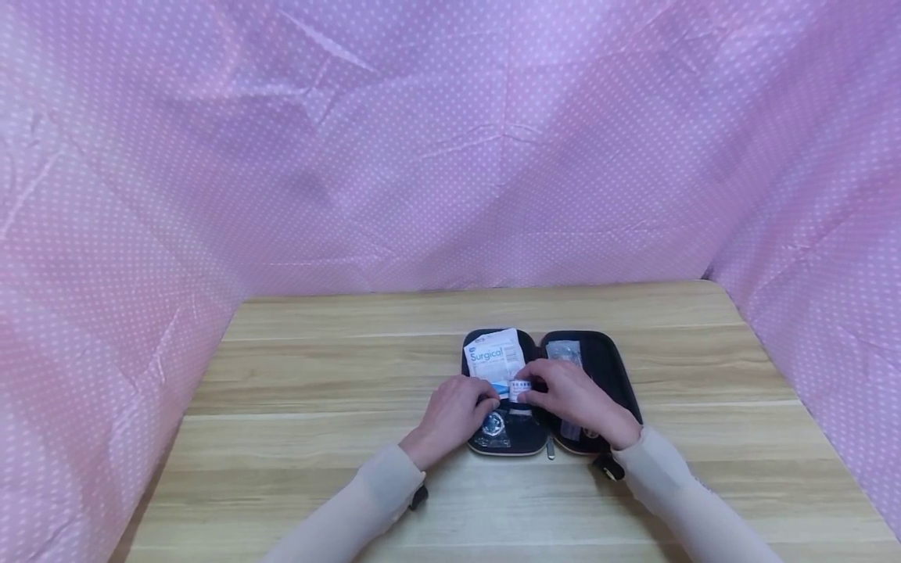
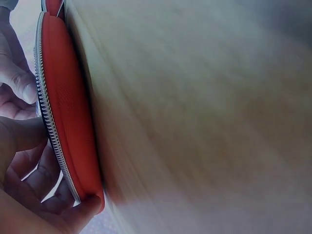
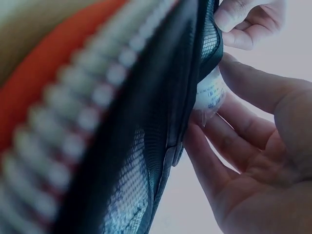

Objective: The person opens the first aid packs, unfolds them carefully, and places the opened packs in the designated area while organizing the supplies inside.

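Observation:
An unfolded zip-up first-aid case (image 1: 619,375), black inside with a red shell (image 2: 68,97), lies on the table. My left hand (image 1: 457,408) is at its left half, thumb and fingers pinching the band of the mesh pocket (image 3: 208,41); one fingertip lies against the red shell. My right hand (image 1: 573,391) reaches over the middle of the case. Its thumb and fingers hold a small white wrapped roll with blue print (image 3: 210,92), partly behind the pocket band. Above the hands lies a white packet marked "Surgical" (image 1: 493,356).
A clear packet with a round silvery-blue item (image 1: 493,424) sits low in the left half. Another clear packet (image 1: 565,350) lies in the right half. A zip pull (image 1: 551,449) hangs at the front. Wooden table (image 1: 317,375); pink dotted cloth (image 1: 450,156) surrounds it.

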Motion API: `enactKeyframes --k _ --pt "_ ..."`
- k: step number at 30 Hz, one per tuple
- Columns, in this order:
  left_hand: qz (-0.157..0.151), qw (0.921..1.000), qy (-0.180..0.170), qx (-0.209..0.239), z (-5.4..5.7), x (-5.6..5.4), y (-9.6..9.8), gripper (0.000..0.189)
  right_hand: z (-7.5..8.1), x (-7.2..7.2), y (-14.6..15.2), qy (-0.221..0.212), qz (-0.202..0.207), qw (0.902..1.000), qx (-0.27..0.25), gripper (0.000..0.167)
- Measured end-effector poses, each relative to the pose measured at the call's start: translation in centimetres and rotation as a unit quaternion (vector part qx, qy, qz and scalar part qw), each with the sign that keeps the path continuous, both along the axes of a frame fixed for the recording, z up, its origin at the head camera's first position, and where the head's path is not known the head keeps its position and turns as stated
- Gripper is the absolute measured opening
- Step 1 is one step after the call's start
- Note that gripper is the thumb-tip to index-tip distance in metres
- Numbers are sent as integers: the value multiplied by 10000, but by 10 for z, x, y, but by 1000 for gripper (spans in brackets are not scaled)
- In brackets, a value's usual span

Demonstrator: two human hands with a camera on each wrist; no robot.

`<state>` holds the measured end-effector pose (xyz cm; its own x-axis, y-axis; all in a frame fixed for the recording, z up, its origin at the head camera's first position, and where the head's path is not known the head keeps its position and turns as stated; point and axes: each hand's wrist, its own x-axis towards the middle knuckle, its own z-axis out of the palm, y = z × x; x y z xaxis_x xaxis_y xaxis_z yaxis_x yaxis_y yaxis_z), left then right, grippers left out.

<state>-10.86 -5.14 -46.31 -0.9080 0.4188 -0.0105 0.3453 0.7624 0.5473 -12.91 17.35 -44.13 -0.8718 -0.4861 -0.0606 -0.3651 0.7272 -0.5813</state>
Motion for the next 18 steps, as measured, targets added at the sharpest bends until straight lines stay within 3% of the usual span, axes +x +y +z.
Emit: enactKeyframes --k 10,18 --pt "97 9999 -53 19 -1 0 1 8 -1 3 6 159 497 9986 86 20" --pt "115 9999 -83 22 0 -1 2 9 -3 5 12 -118 716 9973 145 38"
